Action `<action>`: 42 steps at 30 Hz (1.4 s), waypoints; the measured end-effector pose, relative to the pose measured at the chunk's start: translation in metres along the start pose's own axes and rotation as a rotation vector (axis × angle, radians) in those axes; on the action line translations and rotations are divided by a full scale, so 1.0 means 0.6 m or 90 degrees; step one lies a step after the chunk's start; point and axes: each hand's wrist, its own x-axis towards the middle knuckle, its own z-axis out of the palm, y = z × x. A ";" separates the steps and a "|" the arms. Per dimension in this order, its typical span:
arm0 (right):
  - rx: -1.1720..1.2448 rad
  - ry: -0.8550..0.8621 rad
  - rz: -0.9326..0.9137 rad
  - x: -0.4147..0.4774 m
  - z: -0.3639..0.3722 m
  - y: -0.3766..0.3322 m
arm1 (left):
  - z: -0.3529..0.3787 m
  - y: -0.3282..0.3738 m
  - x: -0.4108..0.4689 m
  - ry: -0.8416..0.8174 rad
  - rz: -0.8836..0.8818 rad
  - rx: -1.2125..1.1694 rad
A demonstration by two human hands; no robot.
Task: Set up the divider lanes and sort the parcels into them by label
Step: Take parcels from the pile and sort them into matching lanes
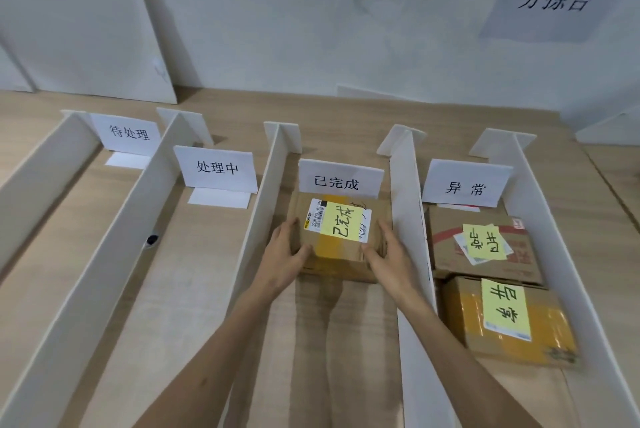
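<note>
Cardboard parcel held in the third lane, in front of its matching sign.
Head view: your left hand [287,254] and right hand [391,254] clasp the parcel [341,247] by its two sides, thumbs over the near top edge; it sits between the left divider [266,199] and the right divider [407,219], just before the "已完成" sign [341,181], which matches its yellow note [343,221]; keep it square to the walls and slide it gently, so neither divider tips; whether it lies flat on the table [194,289] is unclear, so check before releasing.
</note>
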 end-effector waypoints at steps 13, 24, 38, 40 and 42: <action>-0.145 -0.002 -0.179 -0.167 0.131 -0.179 | -0.216 -0.013 -0.187 0.121 0.111 0.009; -0.158 -0.177 -0.416 -0.513 0.525 -0.426 | -0.650 -0.203 -0.539 0.350 0.122 0.110; -0.190 -0.358 -0.597 -0.766 0.941 -0.632 | -1.021 -0.466 -0.855 0.549 -0.013 0.146; -0.175 -0.373 -0.612 -0.772 0.994 -0.657 | -1.062 -0.505 -0.867 0.558 -0.031 0.144; -0.146 -0.372 -0.621 -0.769 1.049 -0.687 | -1.105 -0.544 -0.870 0.558 -0.048 0.149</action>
